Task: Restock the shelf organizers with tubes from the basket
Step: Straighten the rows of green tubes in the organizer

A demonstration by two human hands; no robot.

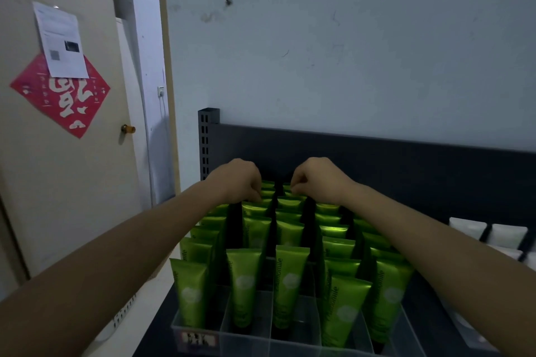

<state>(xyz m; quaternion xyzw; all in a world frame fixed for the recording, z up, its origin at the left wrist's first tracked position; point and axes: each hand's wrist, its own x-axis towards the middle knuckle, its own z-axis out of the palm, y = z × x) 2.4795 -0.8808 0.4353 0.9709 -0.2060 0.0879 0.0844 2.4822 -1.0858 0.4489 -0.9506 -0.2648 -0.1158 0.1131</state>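
Green tubes (290, 284) stand upright in the lanes of the clear plastic organizer (249, 339), packed to its back edge, with bare floor only near the front lip. Our left hand (240, 180) and right hand (317, 180) curl over the rearmost tube tops, just apart; we cannot tell whether either pinches one. The dark shelf back panel (406, 159) rises close behind, and white tubes (507, 236) sit to the right.

Dark shelf (435, 304), stocked along its left half.
A clear divided organizer (246, 342) sits at the shelf's left end, reaching the front edge, its lanes filled with upright green tubes (243, 284); white tubes (509, 236) stand near the right edge.
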